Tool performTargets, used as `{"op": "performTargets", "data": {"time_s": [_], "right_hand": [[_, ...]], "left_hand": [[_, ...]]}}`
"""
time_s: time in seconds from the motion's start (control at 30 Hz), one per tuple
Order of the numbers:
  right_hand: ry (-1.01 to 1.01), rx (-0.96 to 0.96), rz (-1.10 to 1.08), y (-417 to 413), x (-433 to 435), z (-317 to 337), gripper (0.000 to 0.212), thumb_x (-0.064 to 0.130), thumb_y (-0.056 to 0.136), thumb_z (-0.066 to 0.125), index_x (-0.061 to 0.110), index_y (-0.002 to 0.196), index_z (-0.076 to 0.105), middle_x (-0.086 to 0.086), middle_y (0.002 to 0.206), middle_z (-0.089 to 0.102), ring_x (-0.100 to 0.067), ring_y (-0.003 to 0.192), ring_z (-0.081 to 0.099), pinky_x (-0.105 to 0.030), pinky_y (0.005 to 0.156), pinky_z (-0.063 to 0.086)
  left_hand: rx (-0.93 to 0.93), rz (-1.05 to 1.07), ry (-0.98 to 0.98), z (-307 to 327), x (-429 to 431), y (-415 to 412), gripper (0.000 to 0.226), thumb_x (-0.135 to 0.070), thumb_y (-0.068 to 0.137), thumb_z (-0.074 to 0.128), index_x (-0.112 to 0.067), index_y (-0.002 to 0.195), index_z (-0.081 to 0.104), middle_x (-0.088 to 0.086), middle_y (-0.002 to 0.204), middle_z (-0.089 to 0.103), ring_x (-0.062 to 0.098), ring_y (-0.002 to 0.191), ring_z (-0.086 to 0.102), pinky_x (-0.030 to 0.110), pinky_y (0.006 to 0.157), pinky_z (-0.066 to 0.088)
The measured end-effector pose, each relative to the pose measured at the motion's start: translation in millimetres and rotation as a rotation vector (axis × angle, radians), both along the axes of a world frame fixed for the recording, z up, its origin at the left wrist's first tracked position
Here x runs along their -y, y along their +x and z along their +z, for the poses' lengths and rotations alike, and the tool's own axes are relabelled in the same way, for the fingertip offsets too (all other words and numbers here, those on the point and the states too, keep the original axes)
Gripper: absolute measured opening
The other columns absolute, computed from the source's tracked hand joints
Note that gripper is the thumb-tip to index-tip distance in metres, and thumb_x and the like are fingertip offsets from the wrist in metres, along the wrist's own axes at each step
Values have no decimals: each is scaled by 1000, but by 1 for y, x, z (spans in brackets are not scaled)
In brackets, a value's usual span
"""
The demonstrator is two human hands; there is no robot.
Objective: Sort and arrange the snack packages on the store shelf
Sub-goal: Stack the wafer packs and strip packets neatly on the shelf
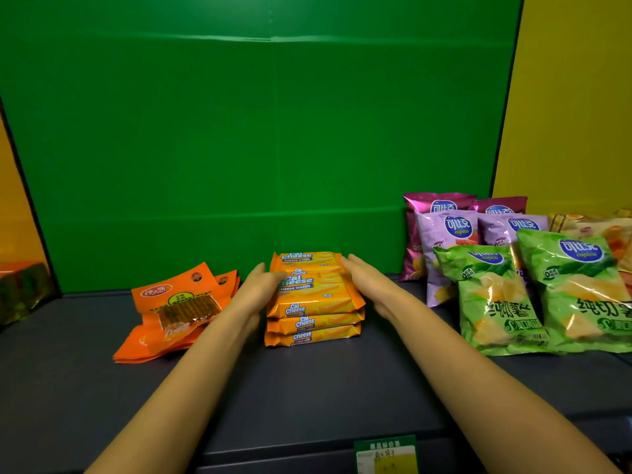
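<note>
A stack of orange Cal Cheese wafer packs (313, 302) stands in the middle of the dark shelf (307, 388). My left hand (254, 292) lies flat against the stack's left side, fingers straight. My right hand (371, 285) presses the right side the same way. Both palms touch the packs from the sides; neither hand wraps around one. Left of the stack lies a fanned pile of orange flat snack pouches (174, 313). To the right stand green chip bags (496, 299), with purple chip bags (444, 241) behind them.
A green back panel (256, 131) closes the shelf at the rear, with yellow side walls. A colourful package (20, 289) sits at the far left. Yellowish bags (602, 230) are at the far right. A green price tag (386, 455) hangs on the front edge.
</note>
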State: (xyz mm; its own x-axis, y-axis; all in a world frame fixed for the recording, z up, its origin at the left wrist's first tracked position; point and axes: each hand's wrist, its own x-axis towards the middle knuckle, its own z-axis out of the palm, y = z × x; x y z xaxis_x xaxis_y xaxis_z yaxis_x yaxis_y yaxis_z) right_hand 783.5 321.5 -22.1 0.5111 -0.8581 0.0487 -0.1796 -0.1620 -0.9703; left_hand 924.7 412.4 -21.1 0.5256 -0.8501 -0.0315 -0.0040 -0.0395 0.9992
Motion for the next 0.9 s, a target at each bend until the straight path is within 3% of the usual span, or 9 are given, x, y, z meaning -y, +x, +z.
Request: {"op": "performTargets", "data": {"time_s": [0.07, 0.13, 0.27, 0.33, 0.47, 0.53, 0.6, 0.67, 0.9], "right_hand": [[-99, -31, -49, -12, -6, 6, 54, 29, 98, 36, 8, 147, 22, -5, 155, 24, -19, 141, 26, -30, 114, 21], [-166, -1, -38, -31, -16, 12, 47, 24, 98, 40, 8, 142, 35, -5, 149, 36, -19, 137, 34, -31, 114, 24], [-370, -24, -43, -92, -46, 26, 28, 13, 94, 46, 13, 119, 59, 0, 116, 63, -9, 108, 55, -20, 96, 40], [-470, -47, -112, -130, -57, 27, 19, 11, 93, 50, 20, 103, 63, 7, 100, 66, -9, 96, 61, -18, 89, 44], [-634, -240, -334, -205, -75, 20, 14, 15, 89, 56, 24, 93, 66, 12, 87, 68, -10, 86, 64, -18, 77, 46], [-658, -349, -434, -242, -81, 13, 16, 21, 88, 58, 35, 86, 64, 17, 84, 67, -10, 83, 64, -21, 75, 47], [-656, -449, -527, -279, -84, 3, 17, 30, 85, 58, 46, 80, 59, 15, 85, 70, -12, 82, 66, -35, 78, 52], [-651, -523, -582, -316, -86, -6, 13, 35, 84, 57, 47, 81, 59, 14, 88, 71, -13, 83, 67, -41, 80, 52], [-598, -662, -642, -445, -83, -19, 10, 32, 89, 55, 41, 91, 59, 17, 91, 67, -5, 86, 63, -29, 75, 50]], "left_hand": [[160, 84, -40, 5, -4, 3, 62, -14, 92, 50, -9, 147, 22, 13, 152, 30, 28, 133, 40, 39, 107, 37], [462, 153, -112, 12, -16, -1, 52, -15, 92, 51, -8, 141, 36, 12, 149, 35, 24, 136, 35, 34, 112, 28], [892, 21, -253, 19, -43, -25, 20, -18, 91, 55, -11, 107, 64, 5, 107, 64, 18, 96, 58, 24, 78, 42], [1054, -53, -260, 18, -51, -44, 24, -33, 86, 50, -18, 95, 67, -2, 91, 66, 17, 80, 60, 29, 73, 48], [1387, -113, -272, 11, -53, -90, 31, -40, 87, 41, -23, 93, 65, -1, 91, 71, 26, 82, 65, 33, 65, 43], [1475, -166, -333, 8, -50, -116, 39, -45, 85, 33, -23, 90, 65, -1, 86, 72, 27, 79, 67, 33, 61, 45], [1513, -220, -363, 5, -45, -144, 40, -47, 82, 30, -25, 88, 64, -2, 82, 72, 26, 76, 68, 33, 57, 48], [1507, -255, -383, 1, -37, -173, 43, -50, 81, 27, -27, 90, 62, -5, 84, 71, 25, 80, 68, 33, 57, 47], [1418, -351, -462, -20, -8, -295, 44, -53, 81, 30, -27, 88, 64, -9, 85, 70, 20, 82, 67, 29, 58, 41]]}}
